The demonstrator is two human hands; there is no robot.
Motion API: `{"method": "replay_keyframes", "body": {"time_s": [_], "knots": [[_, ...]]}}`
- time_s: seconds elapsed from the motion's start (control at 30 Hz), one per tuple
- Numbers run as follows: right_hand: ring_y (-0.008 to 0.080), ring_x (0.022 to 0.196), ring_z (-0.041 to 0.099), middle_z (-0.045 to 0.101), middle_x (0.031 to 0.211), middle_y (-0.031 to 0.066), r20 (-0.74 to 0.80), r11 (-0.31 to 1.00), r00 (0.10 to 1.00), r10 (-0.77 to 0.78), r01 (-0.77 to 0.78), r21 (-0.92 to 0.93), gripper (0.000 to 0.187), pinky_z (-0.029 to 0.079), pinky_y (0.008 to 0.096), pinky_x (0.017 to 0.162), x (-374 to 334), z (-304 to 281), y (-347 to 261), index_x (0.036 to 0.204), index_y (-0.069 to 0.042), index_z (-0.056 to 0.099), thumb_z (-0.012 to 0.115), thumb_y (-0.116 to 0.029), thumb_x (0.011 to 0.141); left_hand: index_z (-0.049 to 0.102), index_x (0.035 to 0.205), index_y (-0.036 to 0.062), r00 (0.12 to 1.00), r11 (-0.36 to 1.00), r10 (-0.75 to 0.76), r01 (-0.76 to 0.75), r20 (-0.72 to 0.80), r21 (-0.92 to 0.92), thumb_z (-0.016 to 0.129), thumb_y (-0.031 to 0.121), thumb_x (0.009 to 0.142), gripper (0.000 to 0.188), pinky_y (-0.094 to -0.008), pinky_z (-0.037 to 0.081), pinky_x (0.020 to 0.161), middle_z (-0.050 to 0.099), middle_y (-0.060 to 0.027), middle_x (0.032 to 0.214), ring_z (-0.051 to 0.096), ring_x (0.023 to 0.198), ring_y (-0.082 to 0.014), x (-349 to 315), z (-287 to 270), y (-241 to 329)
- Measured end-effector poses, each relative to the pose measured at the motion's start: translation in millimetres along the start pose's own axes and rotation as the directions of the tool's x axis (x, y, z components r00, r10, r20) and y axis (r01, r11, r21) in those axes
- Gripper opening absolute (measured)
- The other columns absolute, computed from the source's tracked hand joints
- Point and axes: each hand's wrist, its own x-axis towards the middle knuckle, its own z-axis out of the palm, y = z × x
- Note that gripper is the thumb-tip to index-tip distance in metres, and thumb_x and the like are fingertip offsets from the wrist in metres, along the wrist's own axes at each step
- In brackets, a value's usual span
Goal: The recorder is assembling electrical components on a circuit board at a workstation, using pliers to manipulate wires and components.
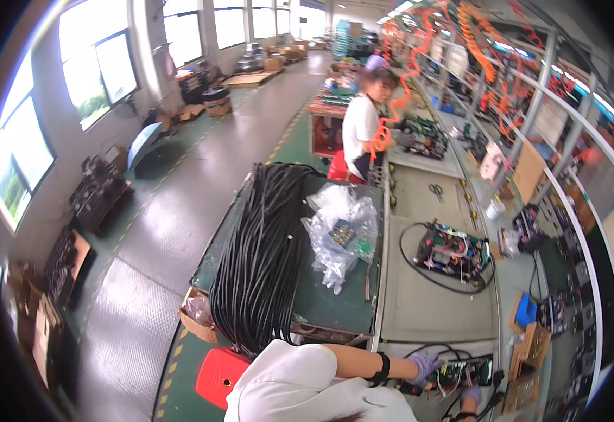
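Note:
My left hand (425,366), in a purple glove with a black wristband, reaches right along the lower edge and grips the near edge of a black circuit board (470,371) with coloured wires. My right hand (470,394), also gloved in purple, shows only in part just below the board, too small to read its fingers. Black cables (439,349) loop around the board on the grey workbench (426,309).
A second wired board (451,252) lies further along the bench. A thick bundle of black cables (264,253) and plastic bags of parts (340,235) rest on a green table (335,302). A co-worker in white (362,126) works further up the line. A red stool (219,376) stands below left.

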Motion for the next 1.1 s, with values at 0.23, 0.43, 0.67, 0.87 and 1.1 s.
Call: {"method": "replay_keyframes", "body": {"time_s": [0.23,0.43,0.67,0.87,1.1], "knots": [[0.0166,0.064,0.06,0.065,0.083,0.0054,0.612,0.818,0.706,-0.357,0.553,-0.161,0.044,0.049,0.0298,0.058,16.5,-9.7,11.1,0.111,-0.01,0.06,0.065,-0.034,0.074,0.017,0.14,0.0099,0.981,0.987,-0.093,0.069,-0.168,-0.142,0.068,0.048,0.068,0.096,-0.043,0.039,0.095,0.027,-0.023,0.137,0.042,0.117,-0.0417,7.3,13.3,-26.4],[0.0178,0.067,0.061,0.066,0.087,0.0086,0.595,0.96,0.797,-0.103,0.237,-0.151,0.038,0.05,0.0299,0.061,-3.5,-53.9,45.3,0.093,-0.004,0.066,0.06,-0.037,0.076,0.014,0.141,0.0135,0.939,0.869,-0.339,0.336,0.06,-0.363,0.066,0.055,0.068,0.099,-0.0414,0.038,0.096,0.032,-0.0262,0.133,0.042,0.118,-0.0399,-0.7,-1.5,-26.3],[0.0278,0.09,0.061,0.064,0.094,0.0158,0.041,0.985,0.994,-0.101,0.106,-0.135,0.032,0.048,0.0353,0.08,3.0,-64.5,59.3,0.096,-0.006,0.065,0.064,-0.027,0.071,0.014,0.14,0.0049,0.931,0.836,-0.337,0.365,0.142,-0.411,0.066,0.057,0.068,0.102,-0.0384,0.039,0.096,0.044,-0.0278,0.126,0.048,0.114,-0.0366,9.3,17.9,-42.7],[0.0348,0.101,0.056,0.059,0.107,0.0208,-0.236,0.894,0.902,-0.362,0.408,0.187,0.054,0.044,0.0352,0.089,-7.2,-68.9,16.1,0.124,-0.007,0.046,0.061,-0.017,0.074,0.024,0.133,-0.0042,0.861,0.752,-0.461,0.508,0.216,-0.42,0.069,0.059,0.065,0.103,-0.0385,0.046,0.082,0.052,-0.0251,0.112,0.056,0.099,-0.0317,20.6,27.3,-51.5],[0.0346,0.098,0.056,0.059,0.104,0.0209,-0.02,0.96,0.96,-0.28,0.28,-0.012,0.044,0.045,0.0371,0.087,-4.4,-81.9,0.4,0.117,-0.007,0.052,0.059,-0.011,0.073,0.062,0.085,0.0023,0.806,0.378,-0.309,0.592,0.506,-0.712,0.07,0.038,0.065,0.042,-0.0302,0.045,0.047,0.06,-0.0105,0.074,0.058,0.059,-0.0199,37.2,41.0,-67.4]]}}
